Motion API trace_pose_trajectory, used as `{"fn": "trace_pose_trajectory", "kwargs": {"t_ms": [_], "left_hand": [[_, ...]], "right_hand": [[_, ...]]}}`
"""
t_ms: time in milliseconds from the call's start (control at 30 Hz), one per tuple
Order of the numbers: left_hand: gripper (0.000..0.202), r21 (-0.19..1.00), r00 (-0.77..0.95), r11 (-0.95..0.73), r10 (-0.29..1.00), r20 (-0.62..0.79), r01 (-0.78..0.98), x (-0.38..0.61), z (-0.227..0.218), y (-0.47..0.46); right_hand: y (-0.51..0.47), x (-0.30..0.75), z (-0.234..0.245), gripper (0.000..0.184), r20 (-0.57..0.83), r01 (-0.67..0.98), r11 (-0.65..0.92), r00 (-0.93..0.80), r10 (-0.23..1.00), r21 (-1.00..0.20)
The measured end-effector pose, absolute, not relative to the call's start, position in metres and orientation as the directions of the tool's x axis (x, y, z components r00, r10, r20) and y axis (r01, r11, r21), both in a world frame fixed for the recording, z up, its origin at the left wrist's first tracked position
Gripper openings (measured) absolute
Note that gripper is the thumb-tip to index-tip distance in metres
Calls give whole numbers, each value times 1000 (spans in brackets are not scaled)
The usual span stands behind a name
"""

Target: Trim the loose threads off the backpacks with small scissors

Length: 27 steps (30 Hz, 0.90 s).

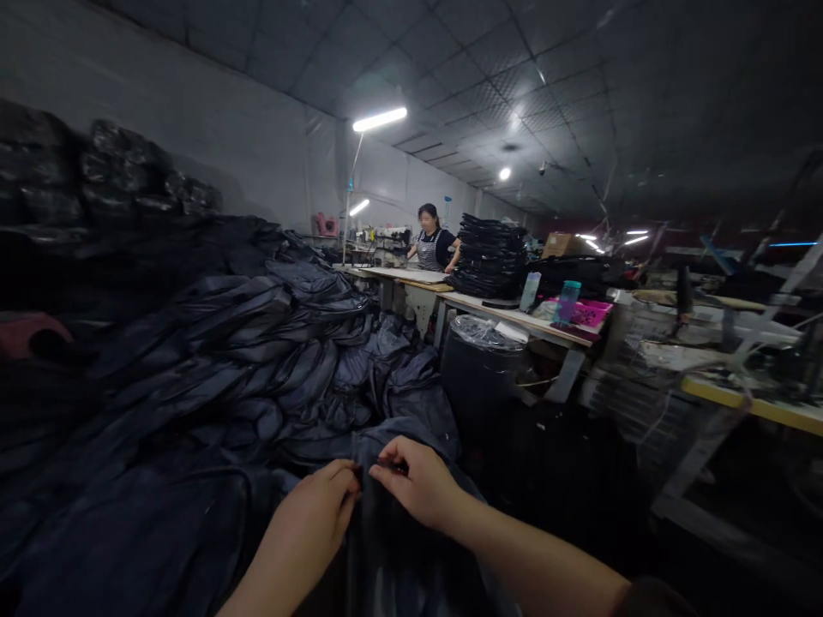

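A dark navy fabric piece (399, 428) lies in front of me at the lower middle, its near part lost in shadow. My left hand (321, 506) is closed in a pinch at its left side, fingertips on the cloth. Just across from it, my right hand (421, 484) is closed too, thumb against fingers. A small dark thing shows between those fingers, too dim to name. The two sets of fingertips are a short gap apart. Around and beyond them spreads a large heap of dark navy sewn fabric pieces (257, 360).
Behind the heap, a person (434, 244) stands at a worktable (411, 275). On it are a stack of black pieces (492, 257), a teal bottle (567, 302) and a pink basket (592, 315). A plastic-lined dark bin (479, 368) stands below. Yellow-edged table (752, 403) at right.
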<state>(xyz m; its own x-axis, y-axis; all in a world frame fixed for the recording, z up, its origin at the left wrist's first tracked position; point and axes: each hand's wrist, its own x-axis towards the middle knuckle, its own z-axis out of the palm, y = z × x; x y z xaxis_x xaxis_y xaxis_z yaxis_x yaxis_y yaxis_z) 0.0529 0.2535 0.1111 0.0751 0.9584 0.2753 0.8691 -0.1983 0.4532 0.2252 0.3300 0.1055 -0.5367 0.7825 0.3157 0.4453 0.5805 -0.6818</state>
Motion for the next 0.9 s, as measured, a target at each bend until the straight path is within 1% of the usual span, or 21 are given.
{"fn": "trace_pose_trajectory", "kwargs": {"t_ms": [33,100,133,233,367,467,600,733,900], "left_hand": [[21,439,80,-193,961,263,877,52,114,253],[17,450,83,-189,966,245,873,51,117,253],[15,472,88,-196,966,242,860,50,117,254],[12,556,84,-218,963,257,802,46,115,258],[15,659,37,-207,964,263,724,42,109,261],[15,707,18,-209,963,268,675,41,108,261],[14,746,-17,-214,957,290,630,40,108,260],[12,787,-48,-223,951,305,576,36,106,260],[9,799,-68,-245,940,335,550,32,101,259]], "right_hand": [[329,229,108,30,280,478,559,-536,796,-677],[327,234,112,37,220,538,543,-549,806,-645],[326,236,114,36,198,559,548,-565,801,-623],[324,238,118,27,168,572,592,-623,764,-568],[322,235,121,24,163,577,632,-658,735,-518],[318,232,121,24,165,569,642,-669,725,-513],[312,226,120,23,203,573,646,-649,733,-505],[311,221,117,20,210,574,655,-651,729,-492],[314,216,112,17,236,572,653,-635,735,-496]]}}
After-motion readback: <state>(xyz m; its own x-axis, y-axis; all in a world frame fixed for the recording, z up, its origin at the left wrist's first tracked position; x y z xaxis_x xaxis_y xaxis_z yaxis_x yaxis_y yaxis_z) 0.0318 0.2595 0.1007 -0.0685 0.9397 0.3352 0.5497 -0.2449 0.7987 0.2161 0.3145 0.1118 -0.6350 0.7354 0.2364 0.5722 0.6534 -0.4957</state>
